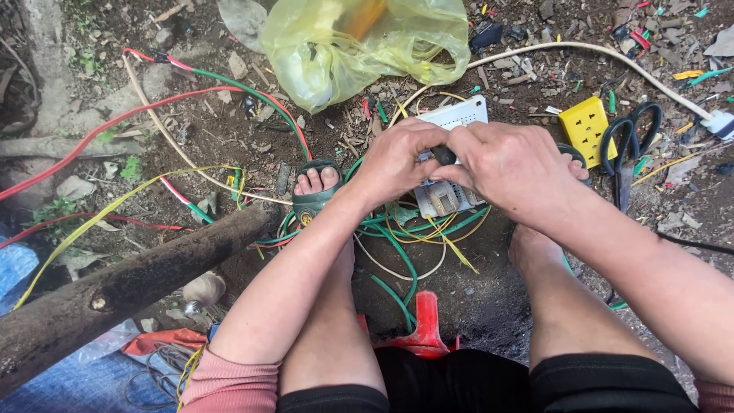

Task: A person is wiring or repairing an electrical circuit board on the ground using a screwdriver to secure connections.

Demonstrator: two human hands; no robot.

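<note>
Both hands meet over a white socket board [451, 153] on bare dirt: the left hand [394, 160] curls closed around a dark tool handle [446, 155], while the right hand [508, 168] closes over the board's edge. Green and yellow wires [405, 229] tangle beneath; scissors [628, 145] lie well to the right.
</note>
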